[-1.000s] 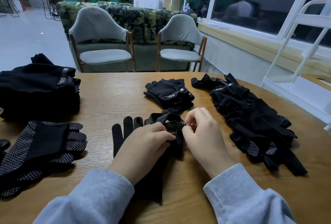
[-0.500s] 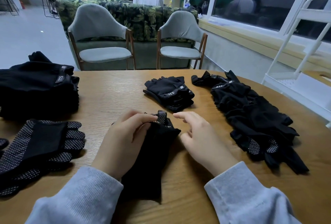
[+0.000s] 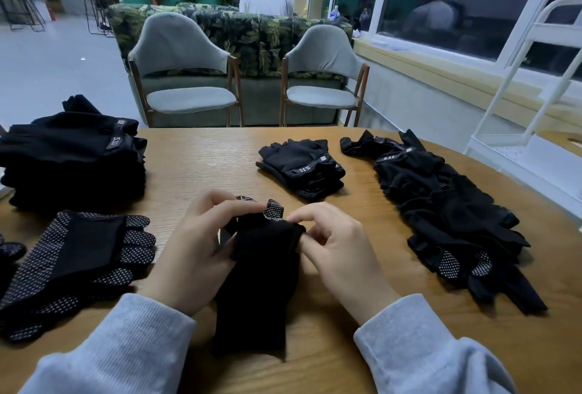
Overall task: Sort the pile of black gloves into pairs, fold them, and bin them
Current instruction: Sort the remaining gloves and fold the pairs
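Both hands work low-centre: my left hand (image 3: 195, 252) and right hand (image 3: 340, 255) have fingers curled, pinching the folded glove pair (image 3: 261, 280) on the table (image 3: 201, 157). Loosen either pinch and I expect the fold springs open. Unsorted gloves (image 3: 447, 211) lie right, farther back.

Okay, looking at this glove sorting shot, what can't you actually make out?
Head view only:
- Folded glove: its fingers are tucked under, gripped by both hands.
- Left stack: cut by the left edge.
- Right pile: tangled, so no glove count.
- Bin: none in view.
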`<state>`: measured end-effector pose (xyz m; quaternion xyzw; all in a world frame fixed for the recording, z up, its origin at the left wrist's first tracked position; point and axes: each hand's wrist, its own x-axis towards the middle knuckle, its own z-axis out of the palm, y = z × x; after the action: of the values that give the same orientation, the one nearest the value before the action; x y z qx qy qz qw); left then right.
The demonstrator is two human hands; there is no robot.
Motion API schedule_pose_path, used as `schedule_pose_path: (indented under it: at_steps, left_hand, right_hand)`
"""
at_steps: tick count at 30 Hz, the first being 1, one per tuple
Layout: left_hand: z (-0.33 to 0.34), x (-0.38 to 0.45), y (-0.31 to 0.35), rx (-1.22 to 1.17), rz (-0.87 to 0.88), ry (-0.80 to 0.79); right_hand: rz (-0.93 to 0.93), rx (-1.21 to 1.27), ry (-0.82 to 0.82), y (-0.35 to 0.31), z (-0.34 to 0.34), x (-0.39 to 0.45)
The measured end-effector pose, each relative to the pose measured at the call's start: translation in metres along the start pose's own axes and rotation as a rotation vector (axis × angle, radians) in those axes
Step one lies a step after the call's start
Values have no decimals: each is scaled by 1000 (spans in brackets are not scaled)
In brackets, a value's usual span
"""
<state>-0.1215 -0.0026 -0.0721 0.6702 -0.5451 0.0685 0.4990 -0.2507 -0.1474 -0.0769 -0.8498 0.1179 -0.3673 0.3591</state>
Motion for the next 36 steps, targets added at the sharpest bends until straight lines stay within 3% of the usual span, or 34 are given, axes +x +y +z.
schedule_pose_path:
  at_steps: [5,15,20,36]
  left_hand:
    - [-12,-11,-7,-15,-25,-100]
    - [-26,-29,-11,-10,-97,-273]
    - [-27,-41,-3,-56,-186,-329]
    - [-28,-54,-6,47,-211,-441]
  right_hand:
    - [-60,85,-10,2,7,-1]
    - [-57,-13,-320,-2,5,-4]
    - [-42,2,-383,-5,4,-7]
    - [-33,-10,-486,-11,-3,-16]
